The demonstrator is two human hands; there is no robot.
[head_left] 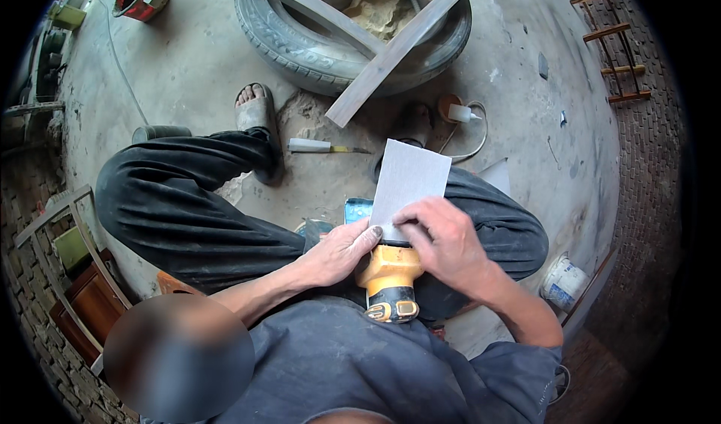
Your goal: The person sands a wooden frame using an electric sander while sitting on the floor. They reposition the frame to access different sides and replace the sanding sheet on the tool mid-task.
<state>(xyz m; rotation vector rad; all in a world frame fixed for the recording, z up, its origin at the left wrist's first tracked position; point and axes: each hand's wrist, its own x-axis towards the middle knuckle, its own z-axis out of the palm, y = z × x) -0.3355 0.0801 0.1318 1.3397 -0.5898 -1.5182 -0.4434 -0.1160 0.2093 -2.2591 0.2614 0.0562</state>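
A pale, rectangular sheet of sandpaper lies over the head of a yellow and black power sander between my thighs. Most of the sheet sticks out beyond the sander, away from me. My left hand grips the sheet's near left corner, with its thumb on top against the sander's head. From the other side, my right hand presses curled fingers and thumb onto the sheet's near edge. Its fingertips partly hide that edge. Behind the left hand, a blue box-like thing shows in part.
A tyre lies ahead, with a wooden board and curved wooden pieces across it. Before it is a white-handled blade. A small white bottle stands by a cord on the right. A red bucket is far left, a white tub right.
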